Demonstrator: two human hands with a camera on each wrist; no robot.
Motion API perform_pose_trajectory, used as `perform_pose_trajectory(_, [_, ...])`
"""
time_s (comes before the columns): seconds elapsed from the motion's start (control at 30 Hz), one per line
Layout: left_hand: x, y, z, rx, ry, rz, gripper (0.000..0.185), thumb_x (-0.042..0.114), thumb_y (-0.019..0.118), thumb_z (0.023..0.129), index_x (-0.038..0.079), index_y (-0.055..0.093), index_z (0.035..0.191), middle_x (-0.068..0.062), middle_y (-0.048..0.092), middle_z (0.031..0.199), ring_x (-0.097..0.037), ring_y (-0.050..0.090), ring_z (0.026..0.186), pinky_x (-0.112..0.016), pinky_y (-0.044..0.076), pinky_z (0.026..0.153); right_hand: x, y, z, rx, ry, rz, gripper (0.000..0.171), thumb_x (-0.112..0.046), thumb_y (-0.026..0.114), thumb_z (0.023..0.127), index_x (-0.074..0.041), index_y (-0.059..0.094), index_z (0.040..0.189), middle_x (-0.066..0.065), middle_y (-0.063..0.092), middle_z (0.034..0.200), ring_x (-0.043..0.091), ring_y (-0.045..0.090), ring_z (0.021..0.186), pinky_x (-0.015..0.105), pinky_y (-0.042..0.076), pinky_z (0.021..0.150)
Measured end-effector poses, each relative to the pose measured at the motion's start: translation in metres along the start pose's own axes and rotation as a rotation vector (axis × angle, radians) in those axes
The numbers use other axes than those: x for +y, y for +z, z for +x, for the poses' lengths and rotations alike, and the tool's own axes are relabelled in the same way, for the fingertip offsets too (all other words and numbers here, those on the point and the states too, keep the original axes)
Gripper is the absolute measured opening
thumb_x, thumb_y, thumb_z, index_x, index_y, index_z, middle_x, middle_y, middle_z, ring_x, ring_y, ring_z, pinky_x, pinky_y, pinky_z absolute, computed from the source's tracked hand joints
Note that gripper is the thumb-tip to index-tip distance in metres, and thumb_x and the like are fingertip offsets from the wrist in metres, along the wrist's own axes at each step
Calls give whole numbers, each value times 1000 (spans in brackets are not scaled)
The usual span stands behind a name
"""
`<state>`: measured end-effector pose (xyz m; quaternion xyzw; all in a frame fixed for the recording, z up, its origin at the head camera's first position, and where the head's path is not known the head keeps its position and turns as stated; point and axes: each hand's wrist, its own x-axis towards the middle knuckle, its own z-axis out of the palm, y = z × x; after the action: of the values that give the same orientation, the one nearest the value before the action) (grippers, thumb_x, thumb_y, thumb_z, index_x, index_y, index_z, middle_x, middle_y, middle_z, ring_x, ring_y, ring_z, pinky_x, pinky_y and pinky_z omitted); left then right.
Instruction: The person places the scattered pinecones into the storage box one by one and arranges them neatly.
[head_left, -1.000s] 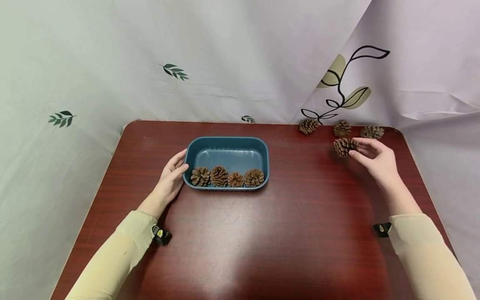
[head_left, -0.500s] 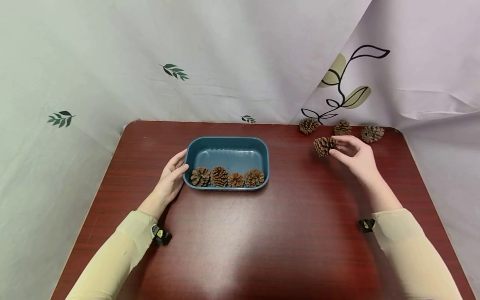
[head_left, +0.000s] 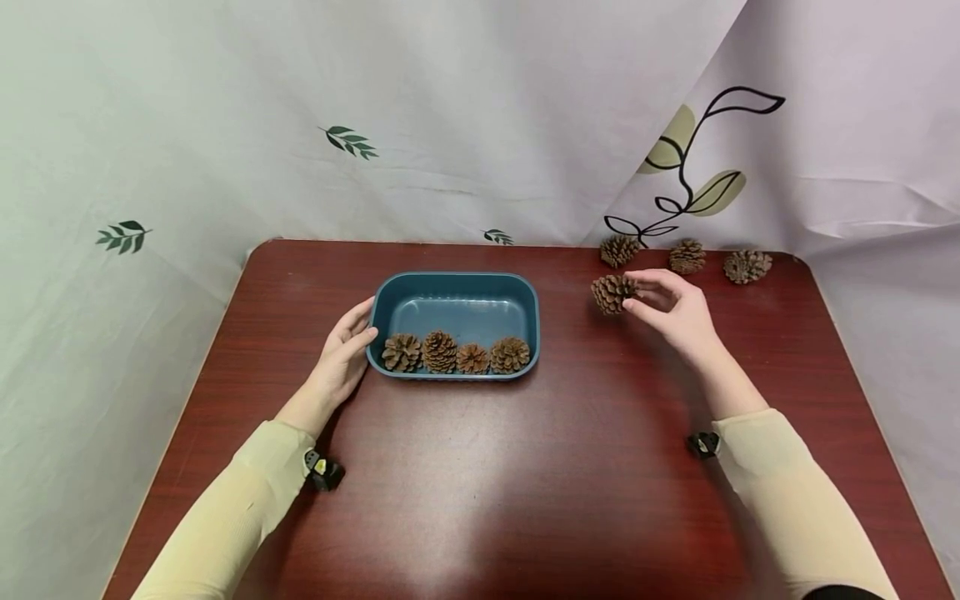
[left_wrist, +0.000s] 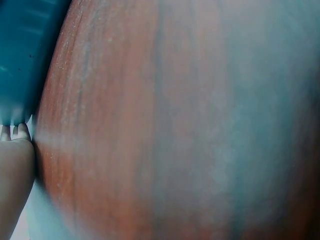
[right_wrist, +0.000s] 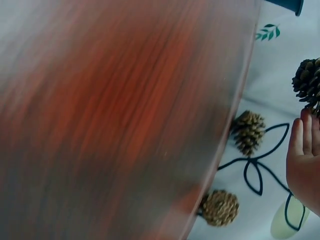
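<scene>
My right hand [head_left: 671,312] pinches a brown pine cone [head_left: 612,295] between thumb and fingertips, held over the table to the right of the box. The right wrist view shows the same pine cone [right_wrist: 309,82] at the fingertips. My left hand [head_left: 337,358] holds the left end of a dark blue rectangular plastic box [head_left: 531,308], its thumb at the rim and its fingers along the outer wall. Several pine cones stand in a row along the near side inside the box, among them a tall upright one [head_left: 439,352].
Three more pine cones lie along the table's back right edge: one on the left [head_left: 619,251], one in the middle [head_left: 686,257] and one on the right [head_left: 747,267]. Behind the reddish-brown table [head_left: 480,475] hangs a pale curtain [head_left: 450,125] with leaf prints.
My right hand has carried the pine cone leftward from the back right, closer to the box. My left hand and the box have stayed in place.
</scene>
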<state>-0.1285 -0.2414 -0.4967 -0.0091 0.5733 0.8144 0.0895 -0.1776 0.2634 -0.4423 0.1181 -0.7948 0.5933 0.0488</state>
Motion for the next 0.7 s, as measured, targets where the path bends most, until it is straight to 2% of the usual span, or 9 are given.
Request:
perform_pose_trajectory(0.47, [0,0,0,5,1,2,54,-2,46,110,11,38,161,11,61,143,-5,62,124,-20,52,99,-12,41,12,-70,-55,61,38,13,76,88,0,75,124,11,72,123,2,66,110,19,54,103])
perform_pose_trajectory(0.7, [0,1,0,4,1,6,55,-1,47,110,10,36,163,11,60,144,-5,61,125,-20,52,99,-19,63,19,-120,-92,80,41,15,78,86,8,72,126,13,71,121,1,66,110,17,54,103])
